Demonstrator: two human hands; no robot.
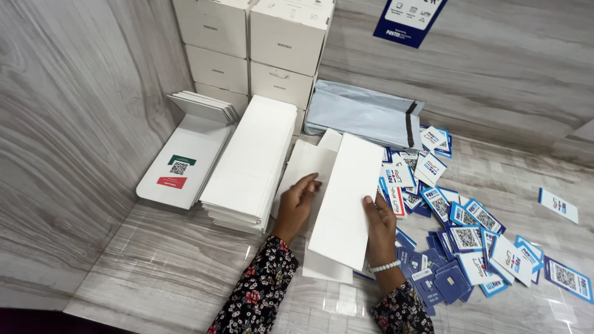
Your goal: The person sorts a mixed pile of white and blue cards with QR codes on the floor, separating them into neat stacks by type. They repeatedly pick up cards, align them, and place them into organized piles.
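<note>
White flat carton blank (pixel 345 198) tilting upright | left hand (pixel 296 204) bracing its face, right hand (pixel 378 224) pinching its edge | likely light, stiff, creasable; best gripped along edges | blue cards (pixel 461 238) scattering across desk (pixel 154 272)

Both our forearms enter from the bottom edge, floral sleeves down to the wrists. Our left hand (pixel 297 201) is palm-down, fingers extended and pointing up-right, fingertips flat. Our right hand (pixel 378 226) is upright, thumb side facing left, fingers curled in a grip. There's a white bead bracelet on the right wrist. The hands are near each other but not touching.
</note>
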